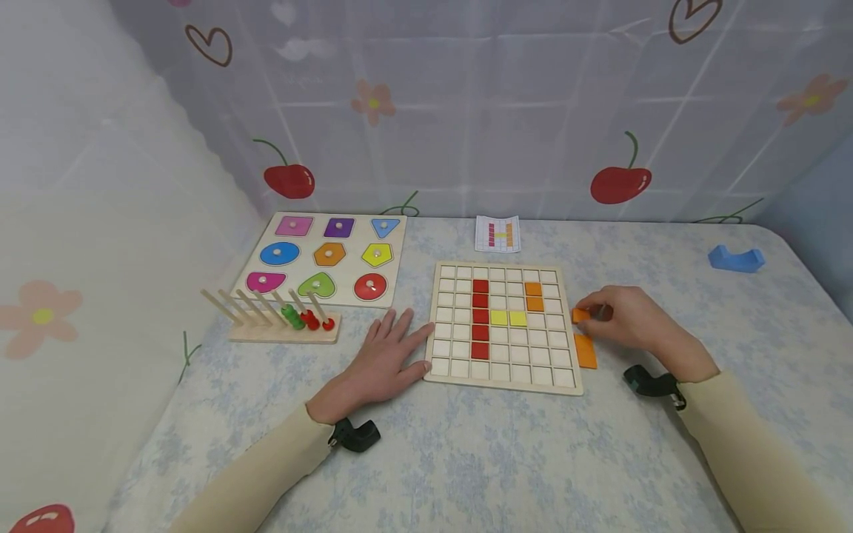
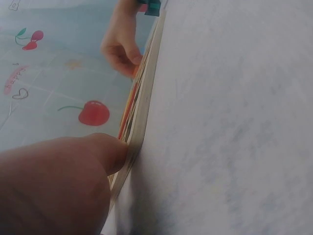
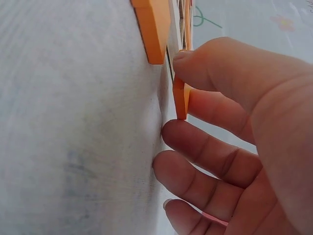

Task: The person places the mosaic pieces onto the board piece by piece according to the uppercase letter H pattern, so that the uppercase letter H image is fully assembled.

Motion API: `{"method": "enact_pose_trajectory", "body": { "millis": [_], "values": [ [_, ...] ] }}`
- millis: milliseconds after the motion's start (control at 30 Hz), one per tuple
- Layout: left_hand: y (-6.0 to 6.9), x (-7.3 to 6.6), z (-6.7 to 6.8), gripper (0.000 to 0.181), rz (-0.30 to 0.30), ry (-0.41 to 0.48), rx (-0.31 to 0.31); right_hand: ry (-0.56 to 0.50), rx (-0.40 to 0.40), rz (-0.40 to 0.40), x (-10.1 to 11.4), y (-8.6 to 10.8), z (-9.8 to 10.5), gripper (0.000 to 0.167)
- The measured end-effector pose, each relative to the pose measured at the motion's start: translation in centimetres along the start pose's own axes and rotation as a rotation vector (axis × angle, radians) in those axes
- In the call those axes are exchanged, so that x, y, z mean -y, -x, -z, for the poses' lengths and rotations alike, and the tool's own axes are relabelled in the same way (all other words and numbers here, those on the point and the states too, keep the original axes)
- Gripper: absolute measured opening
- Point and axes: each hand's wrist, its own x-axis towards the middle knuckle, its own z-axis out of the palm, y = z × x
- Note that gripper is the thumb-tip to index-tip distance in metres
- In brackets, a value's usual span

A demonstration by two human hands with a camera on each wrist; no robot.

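A wooden grid board (image 1: 520,375) lies on the table, with a column of several red tiles (image 1: 480,316), two yellow tiles (image 1: 508,318) and two orange tiles (image 1: 534,296) in its cells. My left hand (image 1: 380,368) lies with fingers spread, its thumb and forefinger touching the board's left edge. Just off the right edge, my right hand (image 1: 629,320) pinches an orange tile (image 3: 181,100) between thumb and fingers. More orange tiles (image 1: 586,352) lie on the table right below that hand; one loose orange tile (image 3: 155,34) also shows in the right wrist view.
Behind the board lies a pattern card (image 1: 497,235). To the left are a shape-puzzle board (image 1: 346,270) with knobbed pieces and a wooden peg stand (image 1: 283,334) holding red and green beads. A blue curved block (image 1: 736,259) sits at the far right. A patterned curtain (image 1: 466,133) hangs behind.
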Motion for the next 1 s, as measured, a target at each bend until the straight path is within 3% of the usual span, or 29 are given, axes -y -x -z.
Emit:
{"method": "enact_pose_trajectory", "body": {
  "millis": [1000],
  "values": [
    [-0.1, 0.0, -0.1, 0.065, -0.005, -0.008, -0.006, -0.018, 0.005, 0.012, 1.3, -0.8, 0.0, 0.034]
  ]
}}
